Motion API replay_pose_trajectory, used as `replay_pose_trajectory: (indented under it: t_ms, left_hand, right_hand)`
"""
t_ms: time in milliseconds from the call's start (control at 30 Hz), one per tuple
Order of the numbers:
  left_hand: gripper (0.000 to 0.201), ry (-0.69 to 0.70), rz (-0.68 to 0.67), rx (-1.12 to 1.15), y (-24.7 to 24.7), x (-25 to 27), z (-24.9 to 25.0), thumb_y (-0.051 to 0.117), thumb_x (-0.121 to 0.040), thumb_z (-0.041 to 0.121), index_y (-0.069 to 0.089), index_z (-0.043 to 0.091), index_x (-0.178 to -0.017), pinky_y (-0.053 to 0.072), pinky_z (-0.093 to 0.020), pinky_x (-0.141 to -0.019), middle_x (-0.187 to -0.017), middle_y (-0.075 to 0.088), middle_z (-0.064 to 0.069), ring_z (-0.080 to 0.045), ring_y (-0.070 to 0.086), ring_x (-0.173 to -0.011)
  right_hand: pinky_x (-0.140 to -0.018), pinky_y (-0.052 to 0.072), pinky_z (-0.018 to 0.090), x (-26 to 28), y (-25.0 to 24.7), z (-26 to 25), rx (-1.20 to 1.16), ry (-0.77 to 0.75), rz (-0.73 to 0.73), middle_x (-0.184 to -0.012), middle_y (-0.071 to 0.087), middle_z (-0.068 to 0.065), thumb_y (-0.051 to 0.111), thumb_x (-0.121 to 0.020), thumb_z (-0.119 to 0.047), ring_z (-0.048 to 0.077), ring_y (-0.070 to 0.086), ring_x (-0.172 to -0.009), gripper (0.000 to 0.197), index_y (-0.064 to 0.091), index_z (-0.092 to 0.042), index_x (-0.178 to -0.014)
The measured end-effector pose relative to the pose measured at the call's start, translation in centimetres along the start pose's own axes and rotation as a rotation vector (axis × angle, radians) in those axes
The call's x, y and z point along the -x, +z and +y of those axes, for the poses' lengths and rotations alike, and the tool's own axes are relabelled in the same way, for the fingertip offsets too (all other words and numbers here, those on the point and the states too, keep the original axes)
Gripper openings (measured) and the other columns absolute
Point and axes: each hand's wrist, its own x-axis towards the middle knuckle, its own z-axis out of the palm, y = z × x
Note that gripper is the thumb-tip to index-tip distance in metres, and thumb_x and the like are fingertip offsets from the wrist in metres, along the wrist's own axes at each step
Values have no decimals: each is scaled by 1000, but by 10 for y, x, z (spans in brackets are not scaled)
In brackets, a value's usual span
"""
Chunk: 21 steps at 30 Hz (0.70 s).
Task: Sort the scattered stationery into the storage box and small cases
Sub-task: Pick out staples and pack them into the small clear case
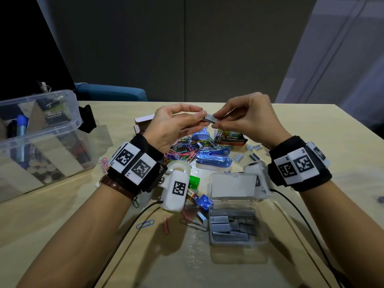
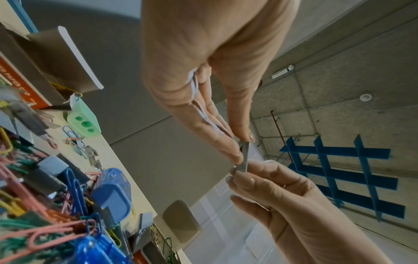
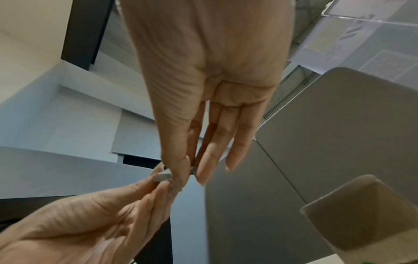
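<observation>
Both hands are raised above the table and pinch one grey strip of staples between them. My left hand holds its left end between thumb and fingertips; my right hand pinches the right end. The left wrist view shows the strip edge-on between both sets of fingertips, and the right wrist view shows its end. Near me, a small clear case stands open with several staple strips inside. The big clear storage box sits at the far left.
Under the hands lies a heap of coloured paper clips, a blue stapler, an orange-edged clip box and loose staple strips. A tape roll, a green piece and single clips lie nearer me.
</observation>
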Motion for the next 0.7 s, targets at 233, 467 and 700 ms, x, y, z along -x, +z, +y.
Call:
replay_pose_trajectory:
  t_ms: [233, 467, 700]
  left_hand:
    - [19, -28, 30, -23, 0, 1, 1, 70, -80, 3, 66, -1, -98, 59, -20, -64, -82, 74, -13, -20, 74, -75]
    - [17, -62, 39, 31, 0, 3, 7, 68, -82, 8, 65, -1, -96, 56, -16, -55, -77, 72, -12, -17, 73, -67]
    - [35, -69, 70, -41, 4, 7, 6, 73, -76, -4, 61, -6, -109, 57, -18, -58, -83, 73, -19, -19, 73, -69]
  right_hand:
    - [-74, 59, 24, 0, 1, -3, 69, -23, -21, -86, 73, -4, 84, -72, -17, 6, 71, -75, 19, 76, -16, -89]
    - [-76, 59, 23, 0, 0, -4, 72, -69, -20, -89, 72, -5, 83, -72, -19, 7, 70, -79, 23, 77, -15, -94]
    - [-75, 59, 28, 0, 2, -3, 143, -92, 11, -85, 70, -5, 84, -73, -17, 5, 69, -72, 20, 77, -15, -91]
